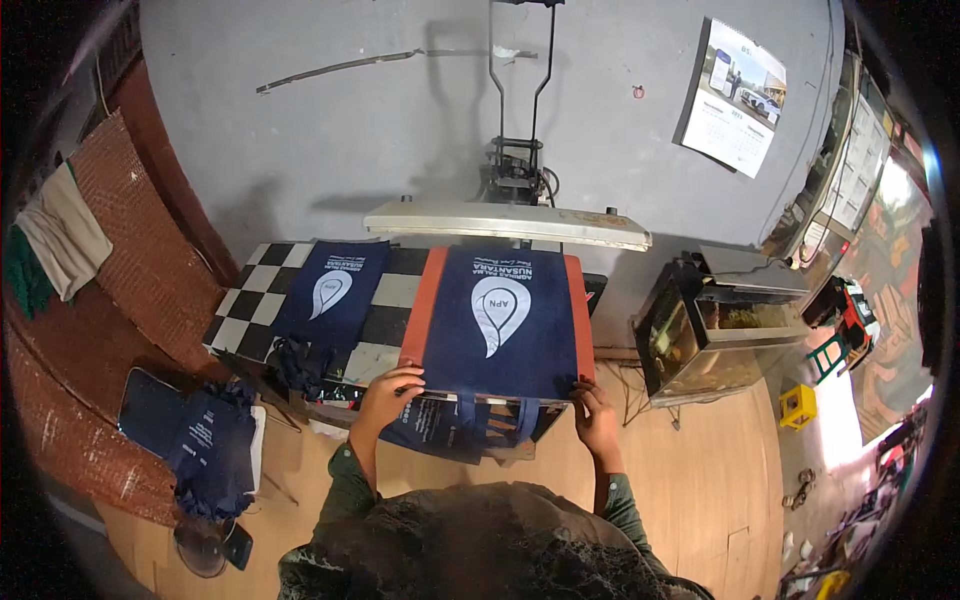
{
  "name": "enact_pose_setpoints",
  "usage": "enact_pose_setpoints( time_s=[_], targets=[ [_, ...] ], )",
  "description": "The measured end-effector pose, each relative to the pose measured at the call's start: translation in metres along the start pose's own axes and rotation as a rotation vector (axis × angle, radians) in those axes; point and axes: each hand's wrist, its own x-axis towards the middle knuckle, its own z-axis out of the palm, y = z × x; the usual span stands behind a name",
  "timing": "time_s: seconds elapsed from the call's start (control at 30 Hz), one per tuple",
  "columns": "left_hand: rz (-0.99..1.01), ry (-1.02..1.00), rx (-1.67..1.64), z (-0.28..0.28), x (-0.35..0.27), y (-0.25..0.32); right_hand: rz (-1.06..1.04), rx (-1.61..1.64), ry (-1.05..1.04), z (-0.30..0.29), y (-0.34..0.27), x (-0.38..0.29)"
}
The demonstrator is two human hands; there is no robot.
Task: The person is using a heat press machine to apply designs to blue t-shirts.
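Observation:
A navy fabric tote bag (455, 311) with a white leaf-shaped print lies flat on the orange-red pad (421, 307) of a heat press. Its blue handles (527, 420) hang over the near edge. My left hand (388, 396) pinches the bag's near left corner, thumb and fingers close together. At the near right corner my right hand (596, 414) has its fingertips on the bag's edge. Behind the bag, the press's pale upper plate (510, 222) is raised and tilted back. More navy bag fabric (431, 427) hangs below the press's front.
Another printed navy bag (330, 289) lies on a black-and-white checkered tabletop (255, 300) to the left. A stack of navy bags (210, 446) rests on a seat lower left. An aquarium (720, 330) stands at right. The press's long handle (552, 52) rises before the grey wall.

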Motion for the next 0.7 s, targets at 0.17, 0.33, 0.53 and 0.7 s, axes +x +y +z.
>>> enact_pose_setpoints(
  time_s=[0.17, 0.33, 0.53, 0.7],
  targets=[
    [0.004, 0.082, -0.022, 0.002, 0.001, 0.001, -0.046, -0.033, 0.031, 0.005, 0.006, -0.001],
    [-0.023, 0.093, -0.038, 0.0, 0.0, -0.004, -0.094, -0.086, 0.035, 0.008, 0.004, 0.002],
    [0.002, 0.119, -0.036, 0.003, -0.003, -0.005, -0.09, -0.057, 0.041, 0.009, 0.009, 0.001],
    [0.035, 0.114, -0.034, 0.001, 0.003, -0.004, -0.081, -0.035, 0.034, 0.005, 0.005, 0.004]
  ],
)
